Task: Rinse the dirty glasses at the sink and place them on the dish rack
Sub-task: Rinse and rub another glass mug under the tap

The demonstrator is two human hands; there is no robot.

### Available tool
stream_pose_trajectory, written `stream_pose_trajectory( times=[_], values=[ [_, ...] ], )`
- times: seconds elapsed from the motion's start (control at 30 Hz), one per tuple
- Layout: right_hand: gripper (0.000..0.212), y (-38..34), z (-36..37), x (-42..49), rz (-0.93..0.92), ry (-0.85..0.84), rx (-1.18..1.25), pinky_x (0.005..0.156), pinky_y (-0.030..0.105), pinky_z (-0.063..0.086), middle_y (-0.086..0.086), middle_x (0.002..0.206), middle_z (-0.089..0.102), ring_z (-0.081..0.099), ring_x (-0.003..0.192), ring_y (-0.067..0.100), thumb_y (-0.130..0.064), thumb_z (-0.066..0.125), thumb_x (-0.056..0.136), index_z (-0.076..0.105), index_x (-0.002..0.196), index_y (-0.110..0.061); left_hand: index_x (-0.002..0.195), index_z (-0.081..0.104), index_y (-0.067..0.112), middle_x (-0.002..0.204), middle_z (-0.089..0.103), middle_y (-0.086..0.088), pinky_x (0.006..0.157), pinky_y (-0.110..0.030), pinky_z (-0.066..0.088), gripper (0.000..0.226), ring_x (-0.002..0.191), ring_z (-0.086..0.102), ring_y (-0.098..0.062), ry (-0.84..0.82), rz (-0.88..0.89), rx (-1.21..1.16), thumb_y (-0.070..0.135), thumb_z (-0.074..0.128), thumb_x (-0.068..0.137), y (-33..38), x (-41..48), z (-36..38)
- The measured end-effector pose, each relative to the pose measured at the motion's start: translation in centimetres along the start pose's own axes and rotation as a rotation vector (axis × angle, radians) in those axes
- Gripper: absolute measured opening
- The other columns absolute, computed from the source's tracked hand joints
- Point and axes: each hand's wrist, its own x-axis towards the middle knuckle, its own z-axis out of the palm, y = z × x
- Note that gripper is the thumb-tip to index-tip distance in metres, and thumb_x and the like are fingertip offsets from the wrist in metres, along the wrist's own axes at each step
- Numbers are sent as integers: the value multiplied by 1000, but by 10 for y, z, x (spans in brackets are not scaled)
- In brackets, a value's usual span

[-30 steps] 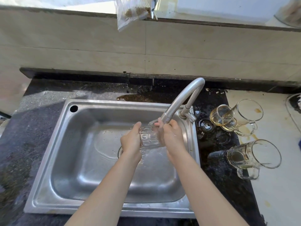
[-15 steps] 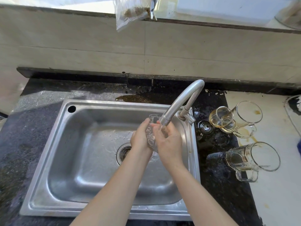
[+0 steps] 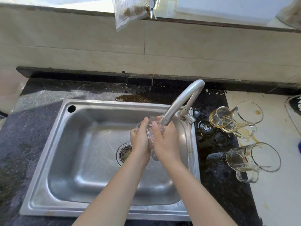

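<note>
A clear glass (image 3: 150, 137) is pressed between my two hands over the steel sink (image 3: 68, 160), right under the spout of the curved tap (image 3: 177, 105). My left hand (image 3: 140, 141) grips its left side and my right hand (image 3: 166, 142) its right side; most of the glass is hidden by them. On the counter to the right lie dirty glass mugs on their sides: a large handled one (image 3: 252, 159) near me, another (image 3: 247, 118) farther back with a small glass (image 3: 219, 116) leaning against it, yellowish liquid pooled around them.
The drain (image 3: 124, 152) sits just left of my hands. A small round chrome fitting (image 3: 206, 127) stands on the dark wet counter right of the tap base. A plastic bag (image 3: 130, 10) hangs on the tiled wall behind. No dish rack is in view.
The glass went from lying sideways between my hands to standing more on end, and both hands rose closer to the spout.
</note>
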Motion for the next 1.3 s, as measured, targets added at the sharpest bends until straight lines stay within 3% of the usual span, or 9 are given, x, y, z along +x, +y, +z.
stream_pose_trajectory(
  times=[0.1,0.23,0.33,0.5,0.67,0.87,0.93,1.07,1.3],
  values=[
    [22,-4,-2,-2,-39,-28,-60,85,37,48,5,103,68,61,98,21,-28,50,98,65,111,-17,113,65,18,109,71,-11,80,-39,58,62,93,72,-25,-93,-30,-24,54,75,62,6,-5,-4],
    [16,6,-14,-4,35,2,28,69,27,48,-6,85,70,65,82,10,-24,53,96,66,102,-19,100,73,12,92,72,-11,85,-36,50,34,83,69,-23,-382,-151,-47,41,57,90,12,-15,-15],
    [15,22,-23,-8,206,50,210,81,23,50,-8,94,73,66,92,5,-23,57,95,69,103,-26,102,73,17,103,66,-11,93,-42,40,29,91,62,-26,-471,-205,67,39,65,85,8,-17,-27],
    [17,40,-39,-14,569,-40,522,82,30,53,10,92,72,68,86,20,-8,56,94,64,109,-9,111,67,4,107,69,-11,91,-46,51,80,104,65,-34,-321,-21,392,44,89,46,4,-17,-25],
    [20,54,-55,-13,564,-105,159,75,23,49,3,94,68,62,84,11,-4,58,90,67,107,-8,116,50,26,106,60,13,75,-13,42,74,99,57,1,-258,374,944,28,91,54,11,-31,-28],
    [22,37,-74,15,46,66,-481,75,35,45,7,110,55,58,86,26,-11,54,90,58,112,-12,111,45,40,103,58,26,77,2,35,71,98,50,19,-288,573,1116,29,88,56,10,-38,-40],
    [33,31,-76,31,-9,5,-696,71,37,42,9,121,45,59,91,33,-13,52,92,49,125,-10,111,45,39,101,57,25,75,2,33,69,96,47,22,-340,628,1206,30,88,58,7,-41,-36],
    [45,32,-72,56,88,-197,-988,75,36,43,13,133,42,59,106,33,-14,48,96,34,138,-7,110,46,40,102,59,24,75,1,35,68,99,51,16,-289,595,1115,33,87,56,4,-38,-35],
    [32,31,-70,67,60,-201,-1096,81,38,47,15,118,55,60,105,32,1,45,92,51,123,-3,116,47,40,103,61,26,76,-1,38,74,99,53,16,-282,506,1089,36,87,54,4,-33,-35]
  ],
)
